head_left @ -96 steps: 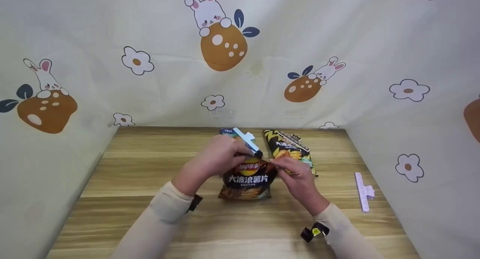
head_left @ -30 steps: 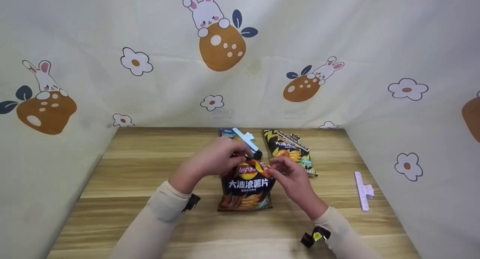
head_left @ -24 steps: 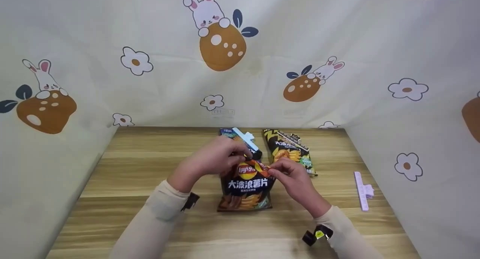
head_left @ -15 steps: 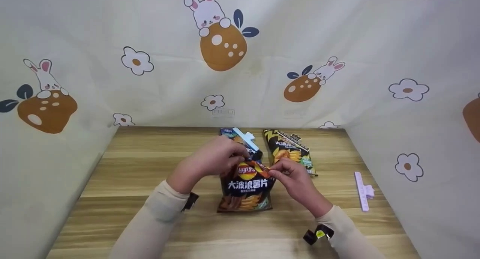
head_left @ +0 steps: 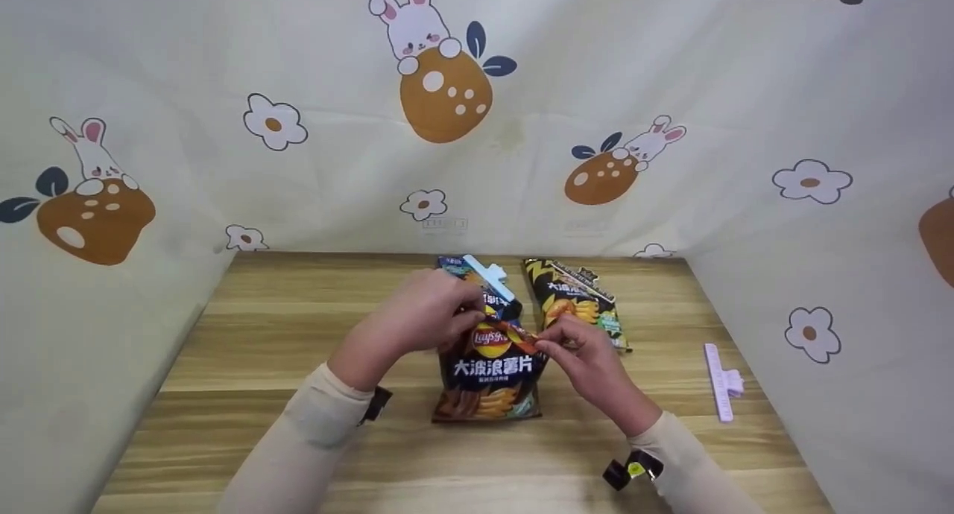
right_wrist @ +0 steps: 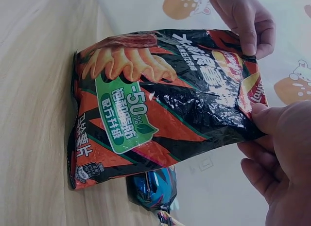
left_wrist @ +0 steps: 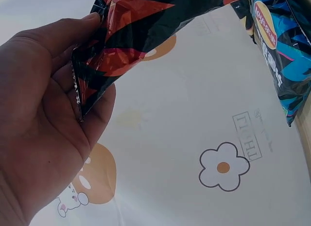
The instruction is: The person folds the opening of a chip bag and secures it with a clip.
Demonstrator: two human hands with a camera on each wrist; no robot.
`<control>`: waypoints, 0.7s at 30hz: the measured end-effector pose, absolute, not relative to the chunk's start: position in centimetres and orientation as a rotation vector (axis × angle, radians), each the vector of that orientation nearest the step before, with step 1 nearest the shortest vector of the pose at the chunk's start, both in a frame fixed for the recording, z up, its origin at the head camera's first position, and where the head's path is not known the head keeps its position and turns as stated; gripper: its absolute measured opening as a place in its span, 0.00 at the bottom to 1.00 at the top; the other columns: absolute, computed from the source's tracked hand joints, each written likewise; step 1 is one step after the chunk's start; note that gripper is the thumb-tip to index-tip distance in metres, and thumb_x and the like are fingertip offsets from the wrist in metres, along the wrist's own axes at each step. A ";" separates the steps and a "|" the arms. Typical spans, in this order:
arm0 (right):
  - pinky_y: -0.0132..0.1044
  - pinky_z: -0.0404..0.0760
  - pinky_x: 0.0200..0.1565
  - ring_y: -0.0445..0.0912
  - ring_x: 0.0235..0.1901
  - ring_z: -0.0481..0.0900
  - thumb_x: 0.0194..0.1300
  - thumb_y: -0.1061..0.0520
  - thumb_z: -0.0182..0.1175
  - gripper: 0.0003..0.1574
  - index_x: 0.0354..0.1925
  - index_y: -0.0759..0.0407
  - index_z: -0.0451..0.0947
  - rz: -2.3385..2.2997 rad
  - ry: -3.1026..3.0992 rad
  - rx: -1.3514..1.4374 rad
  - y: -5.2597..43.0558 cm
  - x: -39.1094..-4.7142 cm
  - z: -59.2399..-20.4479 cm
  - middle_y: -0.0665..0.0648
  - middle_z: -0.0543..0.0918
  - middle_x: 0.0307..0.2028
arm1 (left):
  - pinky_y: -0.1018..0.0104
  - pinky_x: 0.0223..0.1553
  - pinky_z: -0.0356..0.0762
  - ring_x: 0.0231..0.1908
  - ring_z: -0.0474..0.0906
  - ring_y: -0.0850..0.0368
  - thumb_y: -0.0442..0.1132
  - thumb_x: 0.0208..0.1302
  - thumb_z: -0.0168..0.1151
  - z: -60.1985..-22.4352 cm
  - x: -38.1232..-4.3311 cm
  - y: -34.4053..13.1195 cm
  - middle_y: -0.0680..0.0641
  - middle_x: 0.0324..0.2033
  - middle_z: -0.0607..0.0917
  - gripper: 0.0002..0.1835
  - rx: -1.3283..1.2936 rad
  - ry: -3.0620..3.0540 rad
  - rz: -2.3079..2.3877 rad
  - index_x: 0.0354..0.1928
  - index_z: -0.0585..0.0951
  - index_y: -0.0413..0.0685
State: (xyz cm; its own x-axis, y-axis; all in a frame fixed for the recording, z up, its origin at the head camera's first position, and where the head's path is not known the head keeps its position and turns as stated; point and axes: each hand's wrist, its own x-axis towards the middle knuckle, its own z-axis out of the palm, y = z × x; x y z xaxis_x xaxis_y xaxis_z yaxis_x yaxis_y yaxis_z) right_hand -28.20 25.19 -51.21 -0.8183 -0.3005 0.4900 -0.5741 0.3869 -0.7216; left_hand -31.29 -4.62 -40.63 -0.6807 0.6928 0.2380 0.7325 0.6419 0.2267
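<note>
A black and red bag of potato chips (head_left: 488, 384) stands on the table in the head view, its top edge folded forward into a narrow strip. My left hand (head_left: 421, 309) pinches the left end of that fold between thumb and fingers. At the opposite end, my right hand (head_left: 596, 361) pinches the fold's right corner. In the right wrist view the bag's printed front (right_wrist: 165, 114) is taut, its bottom edge on the wood. The left wrist view shows the back of the bag (left_wrist: 133, 29) and its crimped edge by my fingers.
Behind stand a blue chip bag (head_left: 451, 262) with a light blue clip (head_left: 488, 275) and a black and yellow chip bag (head_left: 574, 305) with a patterned clip (head_left: 585, 277). A lilac clip (head_left: 719, 384) lies on the right of the table. A printed cloth encloses the back and sides.
The bag's bottom has shifted toward me since the oldest frame. Its top has been folded forward, and the folded strip now looks narrower. My left hand has moved slightly left.
</note>
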 end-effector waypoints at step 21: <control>0.40 0.90 0.50 0.46 0.47 0.87 0.74 0.56 0.75 0.11 0.52 0.45 0.91 1.477 -2.477 0.713 25.9 -27.8 -50.8 0.44 0.90 0.45 | 0.64 0.36 0.84 0.31 0.82 0.61 0.45 0.78 0.71 -40.9 -31.0 -4.6 0.56 0.33 0.88 0.08 -1.294 -2.644 -0.538 0.38 0.88 0.53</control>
